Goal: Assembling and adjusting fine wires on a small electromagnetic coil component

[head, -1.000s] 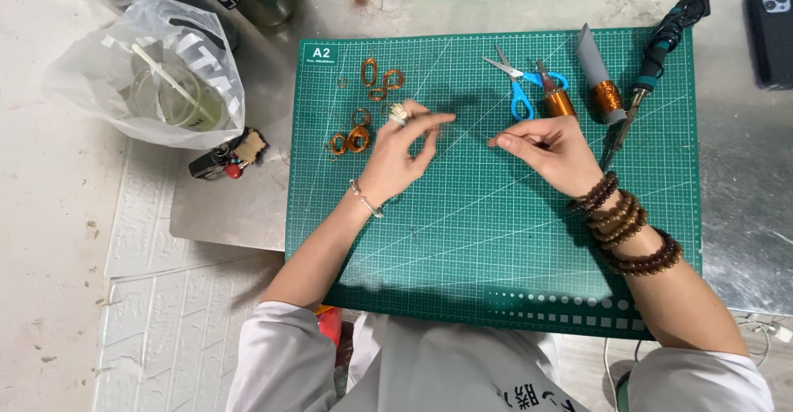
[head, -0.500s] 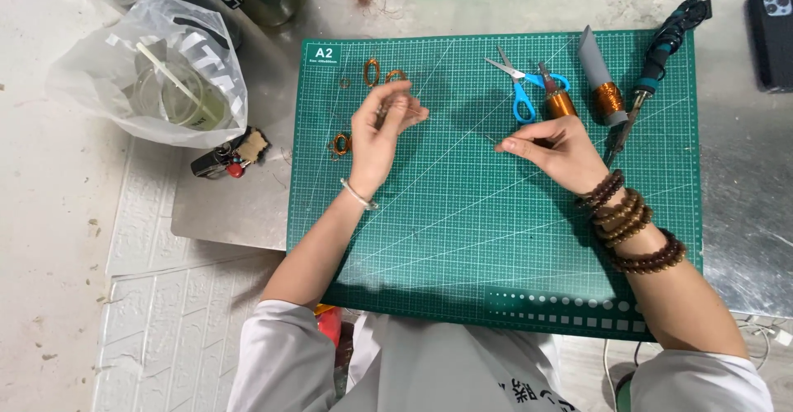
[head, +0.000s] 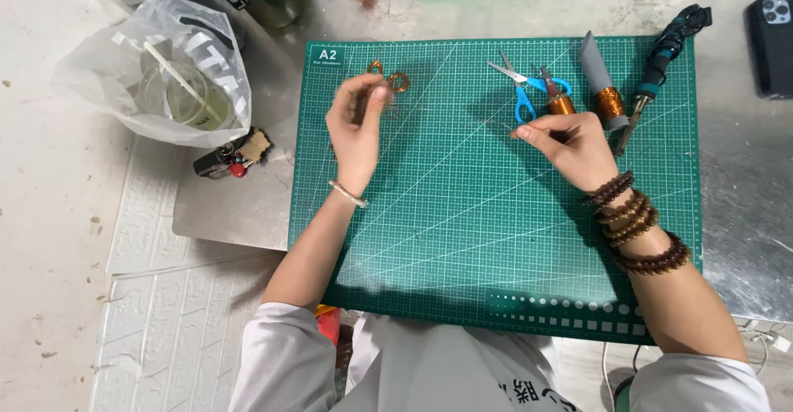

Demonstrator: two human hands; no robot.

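The left hand [head: 357, 123], fingers pinched on small copper wire loops [head: 388, 77] in the upper middle of the frame, sits far nearer them than the right hand [head: 562, 143] (closed, contents unclear), right of centre.

Your green cutting mat [head: 462, 238] is matt, smooth rubbery plastic. Under it lies a dull brushed metal sheet [head: 743, 214]. The upper-left bag [head: 157, 65] is glossy, crinkled clear plastic. Your wrist beads [head: 636, 222] look like polished wood. The wire coils [head: 388, 77] gleam coppery.

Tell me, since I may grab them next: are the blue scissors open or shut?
Open: the scissors lie flat on the green mat, blades spread apart.
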